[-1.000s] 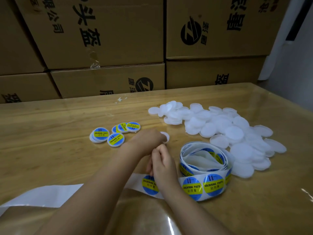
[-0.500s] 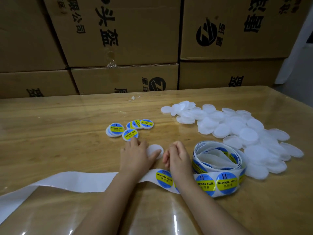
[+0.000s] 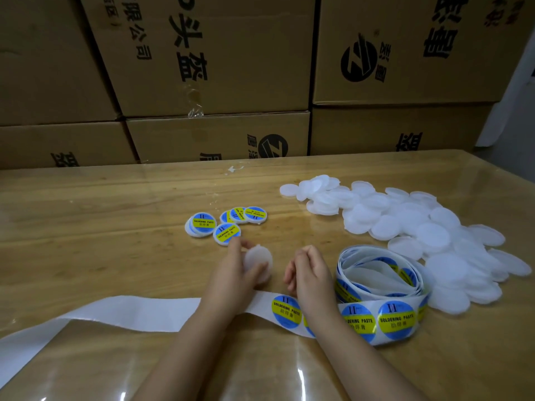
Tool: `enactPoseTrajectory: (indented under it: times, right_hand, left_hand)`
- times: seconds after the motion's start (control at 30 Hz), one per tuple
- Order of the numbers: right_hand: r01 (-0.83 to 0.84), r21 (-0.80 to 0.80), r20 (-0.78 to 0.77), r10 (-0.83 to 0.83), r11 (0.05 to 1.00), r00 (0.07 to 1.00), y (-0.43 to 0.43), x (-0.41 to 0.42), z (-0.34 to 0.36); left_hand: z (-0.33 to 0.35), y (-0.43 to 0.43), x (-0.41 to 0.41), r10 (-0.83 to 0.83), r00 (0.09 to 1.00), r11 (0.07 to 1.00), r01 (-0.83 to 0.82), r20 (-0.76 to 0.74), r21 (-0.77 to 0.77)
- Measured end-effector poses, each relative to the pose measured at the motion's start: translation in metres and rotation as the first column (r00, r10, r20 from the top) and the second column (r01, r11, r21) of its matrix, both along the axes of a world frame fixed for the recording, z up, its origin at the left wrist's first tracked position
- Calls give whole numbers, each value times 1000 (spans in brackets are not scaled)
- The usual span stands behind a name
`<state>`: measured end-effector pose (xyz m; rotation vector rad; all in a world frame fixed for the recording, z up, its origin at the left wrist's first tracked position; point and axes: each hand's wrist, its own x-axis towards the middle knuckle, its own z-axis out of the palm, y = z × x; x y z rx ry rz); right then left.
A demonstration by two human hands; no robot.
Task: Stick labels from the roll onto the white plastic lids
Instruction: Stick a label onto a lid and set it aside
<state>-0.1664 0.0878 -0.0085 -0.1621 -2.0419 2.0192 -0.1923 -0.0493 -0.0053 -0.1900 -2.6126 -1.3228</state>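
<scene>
In the head view, the left hand [image 3: 231, 273] pinches a round white plastic lid [image 3: 258, 260] between thumb and fingers, tilted up just off the wooden table [image 3: 86, 227]. The right hand [image 3: 309, 273] sits just beside it with its fingers curled inward, and whether they hold a peeled label cannot be told from here. Its wrist lies across the white backing strip [image 3: 130, 312], where a round blue-and-yellow label [image 3: 286, 312] remains stuck just below both hands. The coiled roll of labels [image 3: 379, 287] stands just right of the right hand, the heap of bare white lids [image 3: 419, 233] beyond that, and the cluster of labelled lids [image 3: 225, 224] just past the left fingertips. The likely trouble is a label going on off-centre or creased, since the lid is thin, held only at its edge, and could flex or slip under pressing. The wrist on the strip could also drag the roll. Half a second ago the lid lay flat on the table at the left fingertips; now it is picked up, while the right hand has barely shifted.
</scene>
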Motion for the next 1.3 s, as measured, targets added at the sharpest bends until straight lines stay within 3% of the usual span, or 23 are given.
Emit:
enactPoseTrajectory:
  times: [0.1, 0.33, 0.47, 0.63, 0.7, 0.77, 0.87, 0.93, 1.03, 1.1, 1.17, 1.23, 1.3]
  right_hand:
    - [-4, -5, -1, 4, 1000, 1000, 0, 1, 1]
    - [10, 7, -31, -10, 1000, 999, -2, 0, -1]
    - [82, 209, -167, -47, 975, 985, -2, 5, -1]
    - [161, 567, -352, 61, 807, 934, -6, 16, 5]
    - [179, 727, -366, 152, 663, 918, -6, 18, 8]
    - [194, 830, -334, 189, 523, 923, -7, 18, 10]
    - [180, 867, -307, 212, 465, 928, -8, 19, 8]
    - [158, 882, -300, 269, 444, 915, -8, 20, 6]
    - [119, 888, -290, 341, 443, 894, -7, 21, 6]
    - [101, 875, -302, 371, 473, 878, -7, 21, 6]
    - [88, 860, -324, 403, 502, 856, -8, 22, 7]
    - [84, 839, -354, 421, 538, 835, -8, 21, 7]
    - [91, 815, -387, 421, 572, 820, -7, 21, 7]
  left_hand:
    - [-4, 7, 10, -22, 1000, 1000, 22, -1, -7]
    - [-6, 16, 23, -102, 992, 951, 74, -78, -302]
    - [-5, 6, 25, -187, 975, 909, 124, -124, -399]
    - [-2, -7, 18, -179, 964, 955, 123, -195, -268]
    - [0, -14, 14, -135, 967, 986, 108, -215, -130]
    - [2, -23, 11, -112, 967, 992, 94, -229, -86]
    - [3, -31, 11, -122, 970, 983, 89, -209, -161]
    - [5, -32, 13, -101, 972, 943, 25, -214, -332]
    - [8, -27, 18, -45, 936, 846, -151, -350, -512]
    - [10, -25, 19, 4, 939, 865, -175, -343, -471]
    - [11, -24, 20, 61, 976, 934, -129, -207, -333]
    - [7, -23, 19, 60, 994, 990, -70, -92, -118]
    - [8, -22, 17, -1, 1000, 988, -2, 21, 157]
